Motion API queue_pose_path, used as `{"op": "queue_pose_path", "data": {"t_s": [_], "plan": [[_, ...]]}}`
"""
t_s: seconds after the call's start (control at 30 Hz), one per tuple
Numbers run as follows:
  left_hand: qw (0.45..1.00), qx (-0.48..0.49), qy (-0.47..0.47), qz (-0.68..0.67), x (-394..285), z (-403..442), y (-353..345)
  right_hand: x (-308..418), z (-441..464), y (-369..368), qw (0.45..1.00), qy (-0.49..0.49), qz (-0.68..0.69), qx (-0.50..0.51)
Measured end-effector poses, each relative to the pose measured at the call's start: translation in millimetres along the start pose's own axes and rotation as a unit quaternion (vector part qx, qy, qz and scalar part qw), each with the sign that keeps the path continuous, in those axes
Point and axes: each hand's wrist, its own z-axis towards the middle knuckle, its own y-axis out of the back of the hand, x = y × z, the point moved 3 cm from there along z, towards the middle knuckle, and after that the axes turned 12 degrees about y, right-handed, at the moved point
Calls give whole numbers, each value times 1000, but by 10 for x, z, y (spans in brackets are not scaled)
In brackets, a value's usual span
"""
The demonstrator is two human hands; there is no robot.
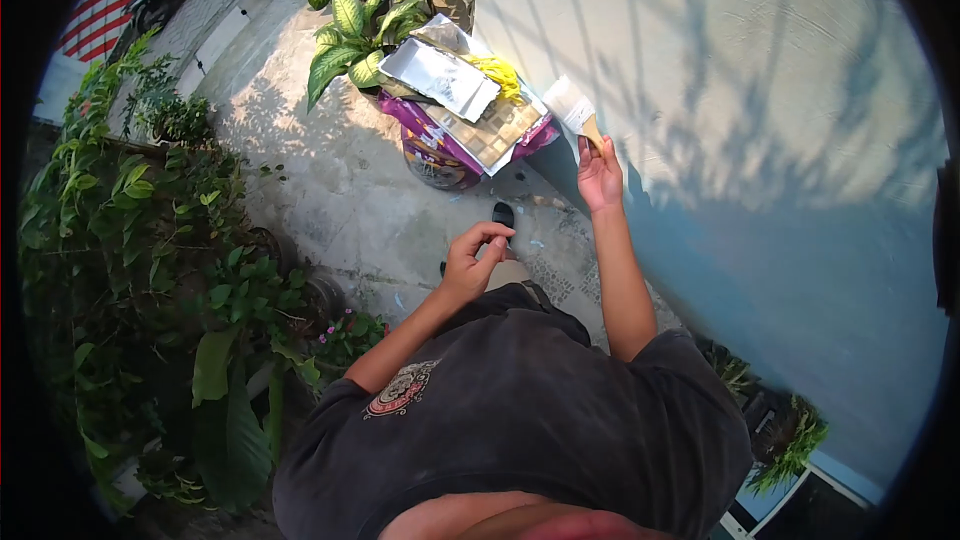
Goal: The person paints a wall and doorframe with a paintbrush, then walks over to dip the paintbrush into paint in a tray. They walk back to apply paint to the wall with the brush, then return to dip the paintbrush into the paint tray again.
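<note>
My right hand (600, 180) grips a wide paintbrush (591, 128) by its wooden handle. The brush's pale bristles point up and left, close against the light blue-grey wall (720, 140); whether they touch it I cannot tell. My left hand (477, 258) hangs in front of my waist, loosely curled, thumb and index finger a little apart and nothing visible between them. Ahead of both hands, a white tray (440, 78) and a bundle of yellow material (497, 77) lie on a patterned board (500, 136). Purple plastic wrapping (425, 132) shows beneath the board.
Leafy plants (150, 240) crowd the left side, and a potted plant (355, 40) stands behind the stack. Pink flowers (347, 325) grow near my left elbow. The wall runs along my right, above a concrete floor (340, 200). More greenery (795, 440) sits at lower right.
</note>
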Motion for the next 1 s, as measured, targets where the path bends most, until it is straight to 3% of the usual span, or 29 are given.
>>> {"op": "queue_pose_path", "data": {"t_s": [0.17, 0.43, 0.77, 1.0], "plan": [[988, 142, 34, 51, 129, -208, -498, 806, -1018, -29, 994, 105, 28, -14], [941, 323, 23, 97, 338, -415, -1613, 2090, -2877, 621, 949, 299, 43, -88], [854, 494, 96, 132, 1214, -1309, -3622, 3650, -4997, 1548, 851, 485, 87, -181], [788, 590, 111, 133, 1666, -1771, -4602, 4230, -6106, 1877, 775, 591, 95, -205]]}}
